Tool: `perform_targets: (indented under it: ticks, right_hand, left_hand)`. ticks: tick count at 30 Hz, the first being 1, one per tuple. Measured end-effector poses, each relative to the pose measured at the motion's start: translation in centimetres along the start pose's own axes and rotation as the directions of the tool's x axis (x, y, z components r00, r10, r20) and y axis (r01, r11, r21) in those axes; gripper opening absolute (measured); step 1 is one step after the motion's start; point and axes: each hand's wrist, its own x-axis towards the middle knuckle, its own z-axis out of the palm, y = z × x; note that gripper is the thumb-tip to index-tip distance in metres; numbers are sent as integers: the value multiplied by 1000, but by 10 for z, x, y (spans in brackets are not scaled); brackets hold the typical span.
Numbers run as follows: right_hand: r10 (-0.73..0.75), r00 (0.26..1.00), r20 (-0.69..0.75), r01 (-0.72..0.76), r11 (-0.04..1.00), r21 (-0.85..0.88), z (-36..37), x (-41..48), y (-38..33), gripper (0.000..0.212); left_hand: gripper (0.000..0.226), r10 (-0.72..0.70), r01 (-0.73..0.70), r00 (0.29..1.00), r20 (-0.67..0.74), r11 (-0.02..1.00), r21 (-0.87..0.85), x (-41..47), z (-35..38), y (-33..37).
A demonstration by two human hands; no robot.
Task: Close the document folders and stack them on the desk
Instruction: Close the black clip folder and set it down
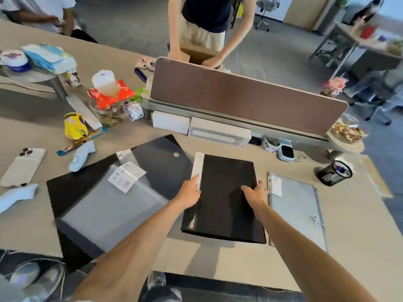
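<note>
A closed black folder (226, 205) with a white spine label lies in the middle of the desk (218, 262). My left hand (190, 192) grips its left spine edge. My right hand (255, 192) rests on its right edge, fingers spread over the cover. To the left a large black folder (113, 192) lies open, showing clear sleeves and a white label. To the right a closed grey folder (296, 210) lies flat, partly under the black one's edge.
A brown divider panel (246, 94) runs along the back, with a person standing behind it. Snacks, a jar and a phone (23, 166) crowd the left side. A mesh pen cup (333, 173) stands at the right.
</note>
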Motion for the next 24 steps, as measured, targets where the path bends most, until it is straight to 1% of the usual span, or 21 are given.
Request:
perform_targets:
  ticks: [2,3,6,7,10,13,16,18,21,22,24]
  right_hand:
    - [14,1000,16,-14,1000,16,-3,0,7,53]
    - [23,1000,13,-23,1000,-8,-4,2,11,51]
    - [17,1000,-1,-17,999,-41,-7,1,19,48]
    - [22,1000,3,-22,999,-45,-8,1,21,47]
    - [44,999,13,-43,998,-45,-13,1,26,47]
    - [47,999,5,-47,997,-56,-21,2,33,49]
    - [46,998,-35,-48,996,-79,-35,4,44,53]
    - [46,997,-56,-50,996,-75,-45,9,52,52]
    - [67,996,-61,-71,996,-61,-64,21,69,53]
    - [72,996,-56,-75,996,-56,-70,26,75,54]
    - [72,997,-38,-73,996,-49,-86,38,89,55]
  left_hand:
    - [46,50,-54,997,50,996,69,6,7,-5]
    - [42,60,-67,997,58,990,121,8,10,-7]
    - [41,58,-68,997,44,949,307,14,21,-15]
    - [41,63,-73,997,41,940,332,15,24,-14]
    - [38,136,-132,991,16,921,367,19,33,-6]
    - [35,177,-169,984,12,911,376,23,45,5]
    - [35,178,-204,979,101,892,403,27,67,20]
    - [35,164,-234,966,198,882,408,28,82,31]
    - [36,89,-259,906,413,890,376,26,107,47]
    - [37,64,-259,884,463,893,369,26,113,51]
    - [39,24,-234,868,496,901,365,25,130,60]
